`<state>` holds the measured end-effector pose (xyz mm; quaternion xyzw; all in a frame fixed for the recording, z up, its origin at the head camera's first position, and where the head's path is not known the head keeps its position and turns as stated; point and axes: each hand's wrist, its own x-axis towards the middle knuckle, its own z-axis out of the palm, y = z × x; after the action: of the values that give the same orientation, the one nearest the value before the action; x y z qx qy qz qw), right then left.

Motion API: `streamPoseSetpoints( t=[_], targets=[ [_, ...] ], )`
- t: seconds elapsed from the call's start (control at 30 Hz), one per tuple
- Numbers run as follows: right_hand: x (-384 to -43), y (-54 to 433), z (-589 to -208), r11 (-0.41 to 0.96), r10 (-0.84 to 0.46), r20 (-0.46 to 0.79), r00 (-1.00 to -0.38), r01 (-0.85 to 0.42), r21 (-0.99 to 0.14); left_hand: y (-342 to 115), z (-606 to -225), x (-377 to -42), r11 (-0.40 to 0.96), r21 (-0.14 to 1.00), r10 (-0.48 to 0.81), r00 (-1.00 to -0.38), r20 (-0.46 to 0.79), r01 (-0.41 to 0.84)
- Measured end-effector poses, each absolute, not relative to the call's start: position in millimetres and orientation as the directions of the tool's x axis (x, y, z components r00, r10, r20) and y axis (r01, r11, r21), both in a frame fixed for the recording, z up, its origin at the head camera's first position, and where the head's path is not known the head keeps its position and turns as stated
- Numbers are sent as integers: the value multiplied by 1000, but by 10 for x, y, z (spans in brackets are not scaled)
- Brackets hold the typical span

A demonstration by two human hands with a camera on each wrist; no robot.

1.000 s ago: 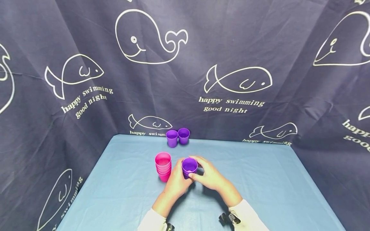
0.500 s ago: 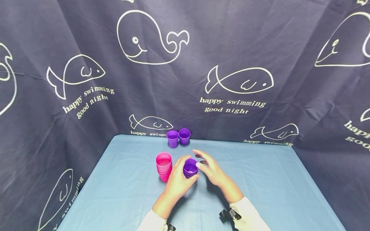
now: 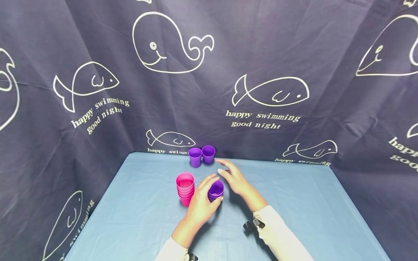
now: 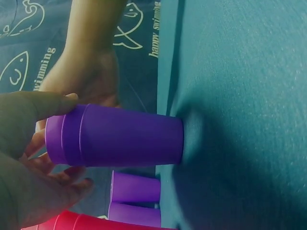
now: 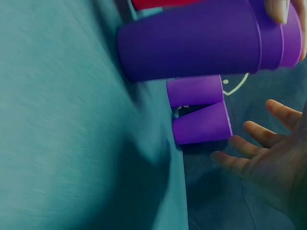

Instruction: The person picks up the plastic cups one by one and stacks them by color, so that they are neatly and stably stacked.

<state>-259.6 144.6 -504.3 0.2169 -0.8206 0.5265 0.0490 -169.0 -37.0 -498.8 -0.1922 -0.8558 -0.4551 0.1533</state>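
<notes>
My left hand (image 3: 200, 203) holds a stack of nested purple cups (image 3: 217, 188) near its rims, with the thumb on the near side and the fingers round the far side. In the left wrist view the stack (image 4: 129, 136) stands upright, its base right at the cloth. My right hand (image 3: 236, 178) is apart from the stack, beyond it and to the right, fingers spread and holding nothing. Two single purple cups, a left one (image 3: 195, 158) and a right one (image 3: 208, 155), stand side by side at the back, just left of the right fingertips in the head view.
A stack of pink cups (image 3: 185, 188) stands upright just left of my left hand. Blue cloth (image 3: 294, 203) covers the table. Dark curtains (image 3: 209, 94) with white whale and fish drawings rise behind the table and along both sides.
My right hand has let go of the purple stack and moved away from it, toward the back cups. My left hand stays at the stack, which has hardly moved.
</notes>
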Motion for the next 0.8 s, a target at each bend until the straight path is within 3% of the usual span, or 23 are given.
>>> streamPoseSetpoints(
  t=[0.17,0.5,0.8],
  targets=[
    [-2764,1443,-5012,418,-282,281,-917,-381,-825,-365,-5006,-1699,516,701,208,-866,454,492],
    [-2994,1432,-5024,571,-348,335,-876,-481,-665,-361,-5018,-1698,567,658,226,-861,454,496],
    [-3105,1367,-5032,666,-373,315,-873,-488,-564,-369,-5021,-1685,585,645,240,-865,440,491]
  ],
)
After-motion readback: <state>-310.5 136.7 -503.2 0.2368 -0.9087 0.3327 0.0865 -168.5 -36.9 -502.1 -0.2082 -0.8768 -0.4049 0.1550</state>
